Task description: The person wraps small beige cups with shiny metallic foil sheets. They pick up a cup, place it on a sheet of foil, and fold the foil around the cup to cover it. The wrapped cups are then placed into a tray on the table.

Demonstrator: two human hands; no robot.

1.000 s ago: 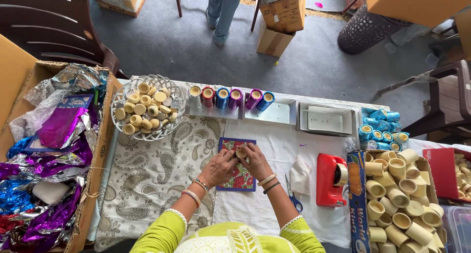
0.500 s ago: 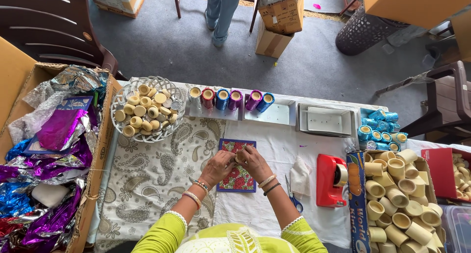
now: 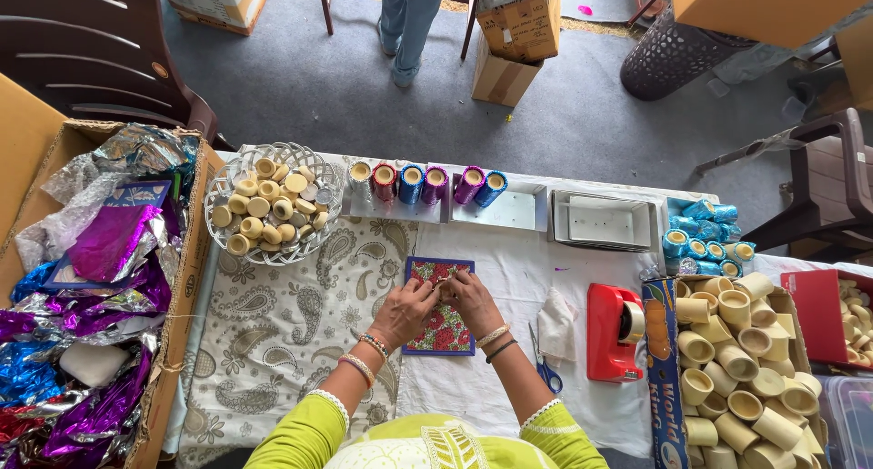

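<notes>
White cloth covers our table (image 3: 509,278); wire basket (image 3: 273,210) heaped with cream cups; box (image 3: 741,378) at right packed with the same; left carton (image 3: 177,278) stuffed with purple and blue foil. Left hand (image 3: 405,310) and right hand (image 3: 473,298) meet over floral tile (image 3: 443,328), fingertips pinching something too small to tell.

Bare white cloth lies open between the floral mat (image 3: 443,307) and the trays (image 3: 509,207) behind it. To the right, scissors (image 3: 544,364), a folded cloth (image 3: 556,324) and the red tape dispenser (image 3: 611,333) narrow the way. To the left, the paisley cloth (image 3: 291,342) is free up to the wire basket (image 3: 273,213).
</notes>
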